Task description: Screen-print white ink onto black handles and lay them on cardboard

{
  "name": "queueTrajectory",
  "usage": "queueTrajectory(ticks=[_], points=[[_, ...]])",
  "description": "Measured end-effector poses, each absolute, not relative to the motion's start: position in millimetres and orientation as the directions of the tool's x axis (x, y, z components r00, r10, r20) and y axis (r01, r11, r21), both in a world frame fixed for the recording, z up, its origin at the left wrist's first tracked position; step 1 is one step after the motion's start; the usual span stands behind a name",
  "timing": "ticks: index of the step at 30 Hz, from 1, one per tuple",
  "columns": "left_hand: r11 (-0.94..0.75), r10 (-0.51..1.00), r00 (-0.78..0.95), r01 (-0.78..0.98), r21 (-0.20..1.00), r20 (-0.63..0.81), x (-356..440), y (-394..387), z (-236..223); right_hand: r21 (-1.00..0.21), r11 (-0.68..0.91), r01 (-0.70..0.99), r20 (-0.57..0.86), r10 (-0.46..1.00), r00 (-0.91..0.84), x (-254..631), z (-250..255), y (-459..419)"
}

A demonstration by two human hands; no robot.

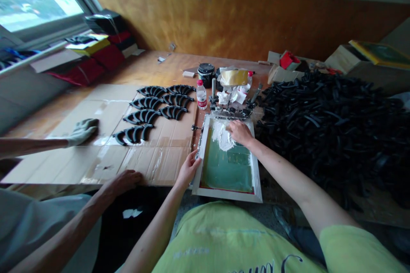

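A screen-printing frame with a green mesh lies in front of me, clamped at its far end by a metal hinge. White ink is smeared over the far part of the mesh. My left hand grips the frame's left edge, thumb near the top of the rim. Over the ink, my right hand is closed on what looks like a small squeegee, mostly hidden by the fingers; only a tan sliver shows at the fingertips.
Curved black pieces lie in rows on flattened cardboard at left. A co-worker's gloved hand and bare hand rest there. A bottle and black tub stand behind the frame. A black heap fills the right.
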State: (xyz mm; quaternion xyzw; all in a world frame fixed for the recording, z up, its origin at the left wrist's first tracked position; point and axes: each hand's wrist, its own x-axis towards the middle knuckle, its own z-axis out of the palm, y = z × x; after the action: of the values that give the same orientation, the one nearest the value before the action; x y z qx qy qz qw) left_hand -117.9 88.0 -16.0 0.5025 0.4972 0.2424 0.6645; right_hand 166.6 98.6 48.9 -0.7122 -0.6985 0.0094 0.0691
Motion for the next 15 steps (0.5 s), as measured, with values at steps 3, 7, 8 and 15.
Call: queueTrajectory(ticks=[3,7,8,15], points=[[0.384,0.821,0.387,0.169,0.908,-0.419,-119,88,-20,-0.128,0.175,0.976,0.084,0.983,-0.166,157,45,74],[0.363,0.835,0.372,0.178,0.914,-0.405,-119,87,-25,-0.150,0.391,0.908,0.068,0.920,-0.385,157,49,45],[0.361,0.837,0.369,0.185,0.914,-0.405,-119,87,-26,-0.162,0.426,0.890,0.059,0.905,-0.422,160,52,42],[0.356,0.847,0.356,0.171,0.919,-0.394,-118,87,-19,-0.258,0.236,0.937,0.184,0.964,-0.192,166,54,63]])
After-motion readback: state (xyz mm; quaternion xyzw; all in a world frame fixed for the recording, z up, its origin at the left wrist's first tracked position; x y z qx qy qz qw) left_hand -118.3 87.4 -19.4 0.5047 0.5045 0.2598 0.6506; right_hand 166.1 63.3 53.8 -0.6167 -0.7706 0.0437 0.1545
